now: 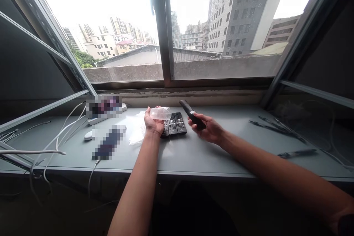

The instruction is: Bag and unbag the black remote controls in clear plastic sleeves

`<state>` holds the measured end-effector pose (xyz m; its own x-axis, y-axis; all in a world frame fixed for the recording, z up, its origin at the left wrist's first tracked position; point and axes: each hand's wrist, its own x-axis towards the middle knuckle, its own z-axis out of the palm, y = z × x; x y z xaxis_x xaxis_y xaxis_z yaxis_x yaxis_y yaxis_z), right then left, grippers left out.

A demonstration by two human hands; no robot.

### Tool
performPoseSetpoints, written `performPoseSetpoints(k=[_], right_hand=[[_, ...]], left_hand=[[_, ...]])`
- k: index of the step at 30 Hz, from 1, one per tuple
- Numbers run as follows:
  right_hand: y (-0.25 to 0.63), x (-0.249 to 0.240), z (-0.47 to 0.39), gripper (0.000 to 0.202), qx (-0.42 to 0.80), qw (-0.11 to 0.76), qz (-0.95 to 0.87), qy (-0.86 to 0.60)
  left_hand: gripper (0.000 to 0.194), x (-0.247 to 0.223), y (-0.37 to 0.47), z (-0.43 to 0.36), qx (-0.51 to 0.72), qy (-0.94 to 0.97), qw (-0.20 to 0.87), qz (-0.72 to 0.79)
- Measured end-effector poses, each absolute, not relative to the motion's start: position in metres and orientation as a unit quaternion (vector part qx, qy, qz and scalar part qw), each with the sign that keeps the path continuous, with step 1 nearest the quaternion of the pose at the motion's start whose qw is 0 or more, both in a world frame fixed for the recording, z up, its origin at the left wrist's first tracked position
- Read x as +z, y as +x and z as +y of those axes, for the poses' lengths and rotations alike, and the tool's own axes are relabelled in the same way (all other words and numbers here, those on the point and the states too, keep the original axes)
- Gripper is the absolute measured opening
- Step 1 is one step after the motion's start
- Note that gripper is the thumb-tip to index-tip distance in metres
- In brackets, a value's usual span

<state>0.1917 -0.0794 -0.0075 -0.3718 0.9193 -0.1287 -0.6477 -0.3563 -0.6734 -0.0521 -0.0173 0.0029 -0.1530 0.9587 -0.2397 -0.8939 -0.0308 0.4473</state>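
Observation:
My left hand holds a clear, translucent plastic sleeve between thumb and fingers, above the table. My right hand is closed around the lower end of a black remote control, which is tilted with its far end up and to the left. Several black remotes lie side by side on the table between my hands, partly hidden by my left hand and the sleeve. Beside my left hand, a pile of clear plastic bags rests on the grey table.
At the left are a blurred-out phone with a cable, a white mouse-like object, a white power strip and loose white cables. Pens or dark thin tools lie at the right. A window frame stands behind.

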Motion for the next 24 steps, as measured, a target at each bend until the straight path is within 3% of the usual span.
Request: performPoseSetpoints(k=[4, 9, 14, 19, 24], right_hand=[[0.191, -0.007, -0.080, 0.010, 0.796, 0.483, -0.256, -0.258], [0.191, -0.008, -0.080, 0.031, 0.808, 0.461, -0.302, -0.210], [0.192, -0.011, -0.079, 0.034, 0.793, 0.453, -0.344, -0.218], [0.188, -0.013, -0.083, 0.017, 0.765, 0.457, -0.374, -0.257], [0.185, -0.020, -0.083, 0.036, 0.702, 0.472, -0.467, -0.256]], left_hand=[[0.031, 0.003, -0.052, -0.018, 0.716, 0.068, 0.645, 0.259], [0.032, 0.003, -0.052, -0.017, 0.714, 0.071, 0.648, 0.256], [0.029, 0.002, -0.052, -0.016, 0.717, 0.061, 0.647, 0.251], [0.029, 0.000, -0.053, -0.014, 0.716, 0.068, 0.647, 0.251], [0.031, 0.000, -0.053, -0.014, 0.718, 0.074, 0.643, 0.255]])
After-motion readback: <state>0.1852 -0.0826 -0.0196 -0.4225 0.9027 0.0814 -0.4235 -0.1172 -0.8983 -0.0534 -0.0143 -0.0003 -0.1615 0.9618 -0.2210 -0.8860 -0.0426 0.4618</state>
